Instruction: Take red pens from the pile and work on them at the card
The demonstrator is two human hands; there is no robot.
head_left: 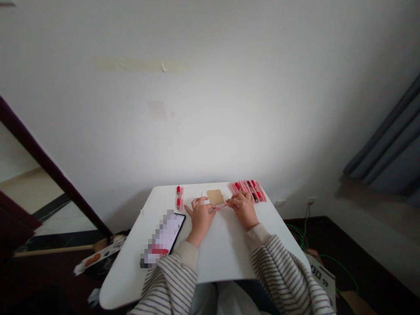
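Note:
Between my two hands a thin pink pen [220, 205] is held level above the white table. My left hand [201, 217] pinches its left end, and my right hand [243, 207] has its fingers closed on the right end. Just beyond the pen lies a small tan square pad [215, 196]. A row of several pink, red and black pens [257, 191] lies side by side at the far right, partly behind my right hand. Left of my left hand, a red pen [178, 202] and a pink pen [181, 199] lie on the table.
The white table [226, 258] stands against the wall. A phone [166, 238], partly pixelated, lies at the left near my sleeve. Green cables [300, 236] and a printed carton [323, 278] are on the floor to the right. A dark door frame [55, 166] rises at the left.

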